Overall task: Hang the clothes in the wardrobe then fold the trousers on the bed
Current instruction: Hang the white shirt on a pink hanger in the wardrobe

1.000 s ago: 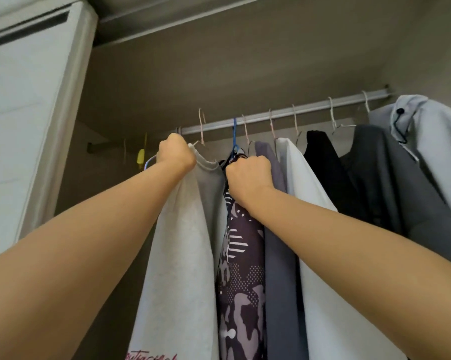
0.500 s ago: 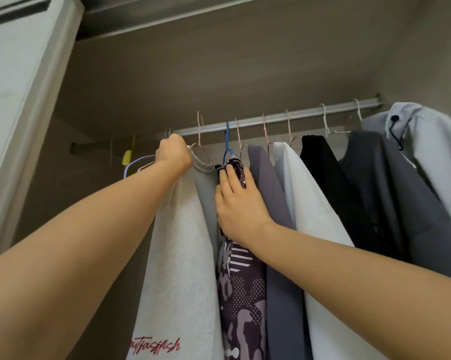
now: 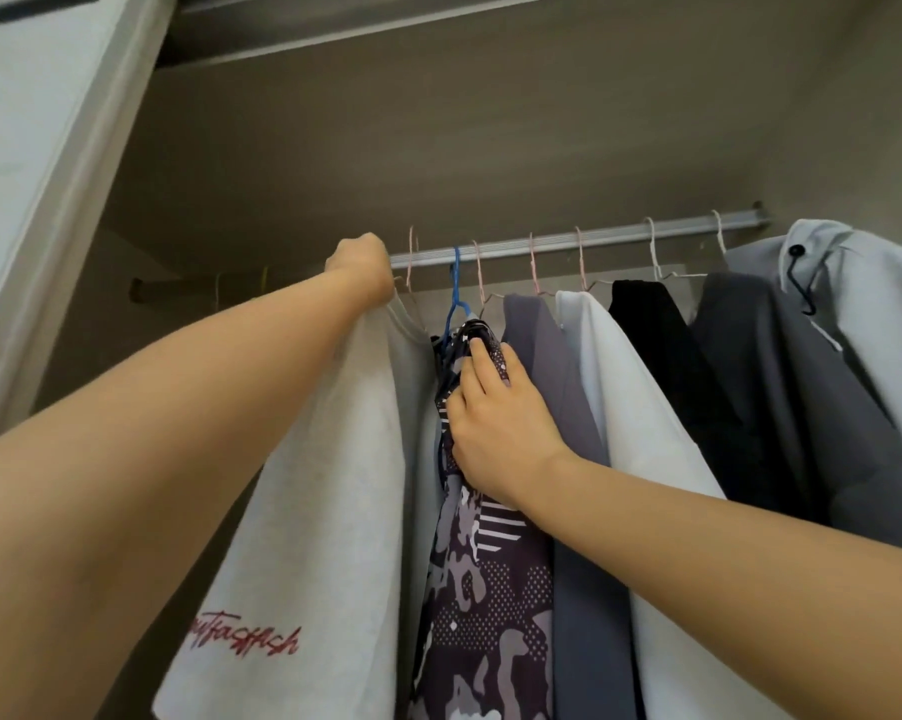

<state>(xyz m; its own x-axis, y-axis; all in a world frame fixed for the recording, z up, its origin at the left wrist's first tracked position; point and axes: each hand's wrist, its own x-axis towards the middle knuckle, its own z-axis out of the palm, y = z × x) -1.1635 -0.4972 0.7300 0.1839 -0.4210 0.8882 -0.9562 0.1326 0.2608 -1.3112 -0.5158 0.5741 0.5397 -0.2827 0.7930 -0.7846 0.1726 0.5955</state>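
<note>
A metal rail point(image 3: 620, 240) runs across the open wardrobe with several garments hanging from it. My left hand point(image 3: 361, 267) is raised to the rail and grips the top of a light grey sweatshirt point(image 3: 329, 485) with red lettering; its hanger is hidden behind the hand. My right hand point(image 3: 495, 423) lies against a dark patterned garment point(image 3: 485, 589) that hangs from a blue hanger point(image 3: 456, 293), fingers extended up along its collar. To the right hang a grey garment point(image 3: 568, 407), a white one point(image 3: 641, 418), a black one point(image 3: 662, 356) and a dark grey one point(image 3: 781, 387).
A pale hooded jacket point(image 3: 864, 314) hangs at the far right end of the rail. The white wardrobe door point(image 3: 48, 163) stands at the left. The rail's left end point(image 3: 189, 288) beyond my left hand carries a yellow hook. The wardrobe ceiling is close above.
My right hand has let go of the blue hanger's neck and now lies flat lower on the patterned garment. My left hand has lifted the sweatshirt's top up to the rail.
</note>
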